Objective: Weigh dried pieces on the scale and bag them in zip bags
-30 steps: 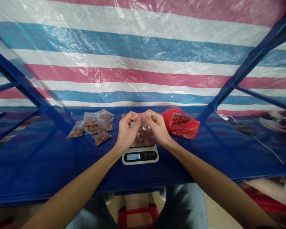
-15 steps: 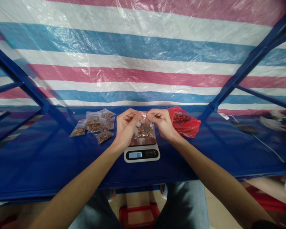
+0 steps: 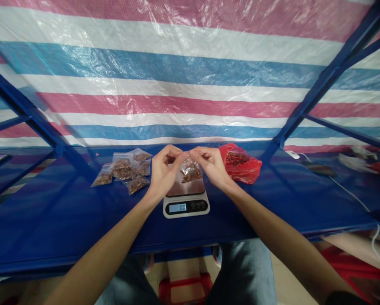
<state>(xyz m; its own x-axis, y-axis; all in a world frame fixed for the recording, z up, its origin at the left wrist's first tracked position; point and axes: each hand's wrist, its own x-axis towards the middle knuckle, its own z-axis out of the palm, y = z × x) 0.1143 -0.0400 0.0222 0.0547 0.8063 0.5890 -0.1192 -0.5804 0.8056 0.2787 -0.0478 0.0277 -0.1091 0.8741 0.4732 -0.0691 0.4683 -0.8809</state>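
Entry, near to far: my digital kitchen scale [image 3: 186, 207], white, reads 0.0 on the blue surface [image 3: 66, 220]. Above its platform, my left hand [image 3: 164, 171] and right hand [image 3: 210, 167] both pinch the top edge of a small clear zip bag [image 3: 190, 171] of brown pieces; I cannot tell whether it touches the platform. Left, beyond: several filled zip bags [image 3: 123, 169], overlapping. Right, beyond: a red plastic bag [image 3: 240, 164] of reddish-brown pieces. Farthest: a striped tarpaulin [image 3: 177, 84].

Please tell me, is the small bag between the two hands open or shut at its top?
Cannot tell: the left hand and right hand pinch the top of the clear plastic bag, and their fingers hide its mouth.
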